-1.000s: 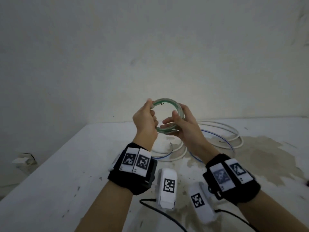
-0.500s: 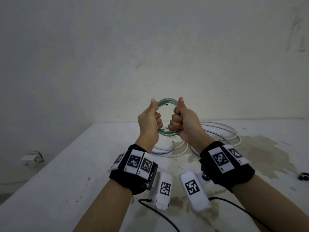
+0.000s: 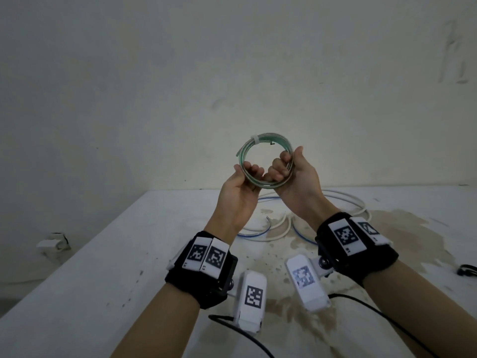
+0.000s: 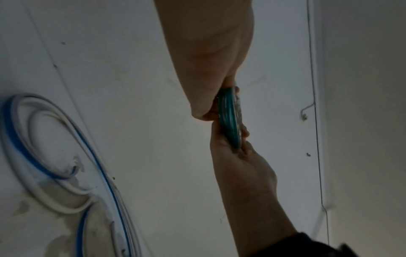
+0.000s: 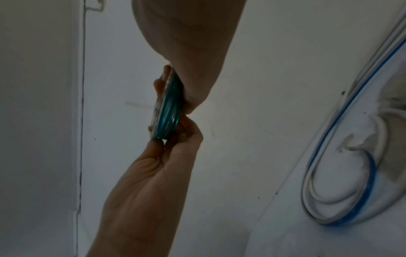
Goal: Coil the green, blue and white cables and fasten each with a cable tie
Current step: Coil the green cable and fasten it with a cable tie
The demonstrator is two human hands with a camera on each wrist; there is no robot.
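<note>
Just left of centre in the head view, the left hand [image 3: 238, 188] cups the lower left of the green cable coil [image 3: 265, 161] from below, fingers curled up through the ring and thumb behind it. Half a second ago both fists were pressed close together on the coil; now they have parted and the ring shows open and round, held upright above the table [image 3: 103, 254]. On the coil's upper left arc sits a pale cable tie [image 3: 255, 139], which suggests the green cable is fastened and is being checked or straightened. To the right of centre, the right hand [image 3: 296, 177] grips the coil's right side, fingers wrapped round the strands and thumb raised. Below and behind the hands, the blue cable [image 3: 258, 232] and white cable [image 3: 353, 202] lie in loose loops on the table, uncoiled, so two of the three cables are probably left to do.
</note>
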